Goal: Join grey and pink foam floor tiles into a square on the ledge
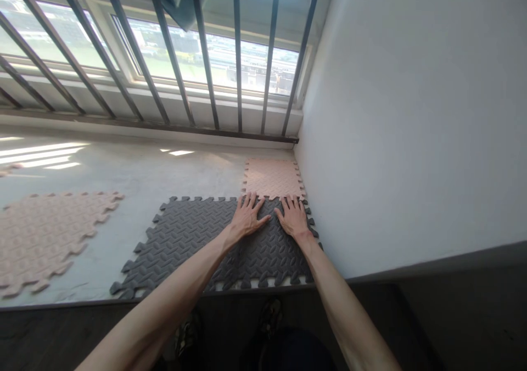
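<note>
Both my hands lie flat, fingers spread, on a dark grey foam puzzle mat (263, 253) in the corner by the wall. My left hand (247, 217) and my right hand (293, 216) rest side by side at the mat's far edge, fingertips at the seam where it meets a pink foam mat (272, 176). A second dark grey mat (177, 239) joins on the left. Neither hand holds anything.
A loose pink foam mat (45, 234) lies at the left on the pale raised floor (164, 168). A white wall (411, 129) closes the right side. Dark window bars (237, 52) stand behind. My shoes (269, 316) show below on dark flooring.
</note>
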`<state>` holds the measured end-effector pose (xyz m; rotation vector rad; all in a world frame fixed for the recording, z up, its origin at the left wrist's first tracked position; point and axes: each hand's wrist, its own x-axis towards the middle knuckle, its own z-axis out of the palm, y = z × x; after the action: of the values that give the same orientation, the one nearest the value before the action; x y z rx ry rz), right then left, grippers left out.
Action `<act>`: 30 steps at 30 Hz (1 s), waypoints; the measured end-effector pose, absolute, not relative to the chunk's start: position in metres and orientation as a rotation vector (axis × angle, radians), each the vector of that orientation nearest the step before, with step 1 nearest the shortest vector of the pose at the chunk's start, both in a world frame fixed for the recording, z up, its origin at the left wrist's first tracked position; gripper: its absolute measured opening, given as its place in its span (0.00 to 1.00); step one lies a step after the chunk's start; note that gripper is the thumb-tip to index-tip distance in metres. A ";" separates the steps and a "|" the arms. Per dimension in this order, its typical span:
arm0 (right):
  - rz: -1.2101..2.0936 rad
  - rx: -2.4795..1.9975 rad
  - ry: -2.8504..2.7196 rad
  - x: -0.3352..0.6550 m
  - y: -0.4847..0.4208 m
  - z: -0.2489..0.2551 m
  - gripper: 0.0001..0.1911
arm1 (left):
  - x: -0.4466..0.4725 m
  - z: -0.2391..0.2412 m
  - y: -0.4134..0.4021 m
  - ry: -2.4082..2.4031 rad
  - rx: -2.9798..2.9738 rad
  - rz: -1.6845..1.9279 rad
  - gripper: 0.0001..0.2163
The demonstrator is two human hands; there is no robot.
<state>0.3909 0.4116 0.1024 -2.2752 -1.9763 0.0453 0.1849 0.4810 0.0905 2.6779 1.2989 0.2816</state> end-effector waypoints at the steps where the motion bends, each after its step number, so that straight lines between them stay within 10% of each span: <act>1: 0.049 -2.292 -1.973 0.389 0.413 0.102 0.41 | 0.186 0.089 0.481 1.303 2.676 0.286 0.42; 30: 0.114 -2.486 -1.779 0.396 0.419 0.100 0.51 | 0.202 0.090 0.469 1.393 2.584 0.334 0.41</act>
<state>0.3965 0.4186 0.1003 -2.4859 -1.7787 0.1144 0.2021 0.4690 0.0904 2.5840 1.3930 0.3338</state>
